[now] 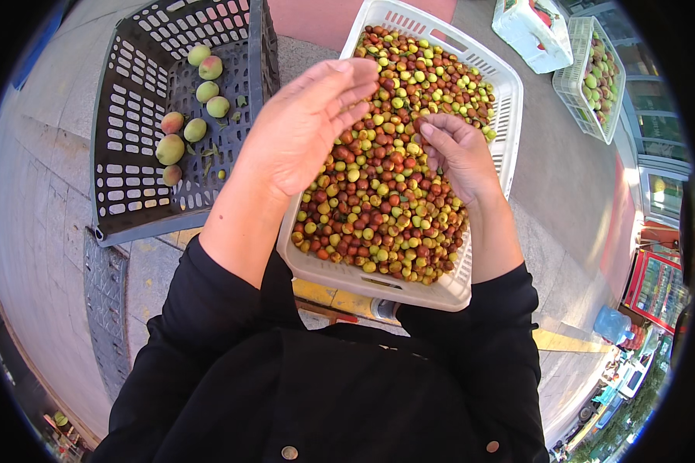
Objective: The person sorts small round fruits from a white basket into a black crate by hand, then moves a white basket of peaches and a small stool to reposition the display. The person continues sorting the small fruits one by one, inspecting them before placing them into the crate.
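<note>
A white plastic crate (pixel 376 283) in front of me is heaped with red-brown and yellow-green jujubes (pixel 376 202). My right hand (pixel 460 153) is over its right side, pinching a dark red jujube (pixel 419 124) between thumb and forefinger; its other fingers curl under. Above the crate's left part is my left hand (pixel 315 118), loosely cupped with the palm side towards the fruit. No fruit shows in it, though the inner side of its fingers is partly hidden.
To the left, a black plastic crate (pixel 107 168) holds several peaches (pixel 170 149) and loose leaves. At the upper right are a white foam box (pixel 530 35) and a white crate (pixel 573 98) of green-red fruit. A blue water bottle (pixel 613 324) stands farther right on the paving.
</note>
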The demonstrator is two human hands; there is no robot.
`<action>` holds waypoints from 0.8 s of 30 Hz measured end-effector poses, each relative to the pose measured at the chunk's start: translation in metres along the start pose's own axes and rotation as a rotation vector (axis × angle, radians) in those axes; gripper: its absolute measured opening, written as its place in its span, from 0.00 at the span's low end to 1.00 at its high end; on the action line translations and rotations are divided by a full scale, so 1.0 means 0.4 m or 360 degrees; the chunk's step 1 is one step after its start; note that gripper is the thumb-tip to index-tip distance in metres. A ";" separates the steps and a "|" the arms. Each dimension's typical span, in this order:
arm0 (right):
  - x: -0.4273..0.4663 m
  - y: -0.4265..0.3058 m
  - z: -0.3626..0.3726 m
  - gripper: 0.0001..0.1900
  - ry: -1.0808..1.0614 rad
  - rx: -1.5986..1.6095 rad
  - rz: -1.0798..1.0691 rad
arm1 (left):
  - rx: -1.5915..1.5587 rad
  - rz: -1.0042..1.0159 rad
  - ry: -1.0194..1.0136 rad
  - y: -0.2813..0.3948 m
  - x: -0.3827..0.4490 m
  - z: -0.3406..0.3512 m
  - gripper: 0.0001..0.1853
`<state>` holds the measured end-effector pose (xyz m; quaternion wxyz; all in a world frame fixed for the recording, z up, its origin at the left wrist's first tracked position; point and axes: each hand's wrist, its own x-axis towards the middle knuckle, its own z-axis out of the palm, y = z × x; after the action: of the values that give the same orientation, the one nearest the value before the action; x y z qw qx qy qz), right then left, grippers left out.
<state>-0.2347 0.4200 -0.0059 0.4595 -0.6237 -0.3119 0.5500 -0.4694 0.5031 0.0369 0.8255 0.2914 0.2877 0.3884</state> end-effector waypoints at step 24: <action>-0.019 0.300 0.217 0.12 -0.0289 -0.1837 -0.0026 | -0.0662 -0.0140 0.0169 0.043 0.007 -0.061 0.10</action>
<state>-0.3347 0.3870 -0.1104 0.0208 -0.7211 -0.6040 0.3387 -0.4932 0.5208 0.0320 0.8676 0.0810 0.2569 0.4179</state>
